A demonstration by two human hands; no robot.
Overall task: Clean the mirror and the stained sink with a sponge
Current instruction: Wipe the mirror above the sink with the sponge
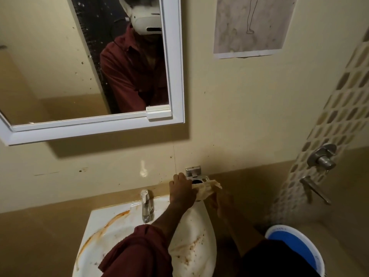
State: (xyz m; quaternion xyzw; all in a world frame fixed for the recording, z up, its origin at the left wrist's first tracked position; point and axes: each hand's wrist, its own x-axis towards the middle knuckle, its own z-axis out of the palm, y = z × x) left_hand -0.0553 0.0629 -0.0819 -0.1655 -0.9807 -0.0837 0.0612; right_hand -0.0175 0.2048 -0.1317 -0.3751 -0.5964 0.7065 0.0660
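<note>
Cream cloth (205, 189) in grip; below it white sink (103, 222), orange-brown streaks and specks; maroon sleeve (137, 254); right, blue-and-white bucket (295, 248); white-framed mirror (175, 76) above.

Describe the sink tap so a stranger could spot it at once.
Start at the white-framed mirror and drop to the stained white sink below it. The sink tap stands upright on the sink's back rim, left of the person's left hand. Unlike the metal fittings on the tiled wall, it sits on the sink itself.
</note>
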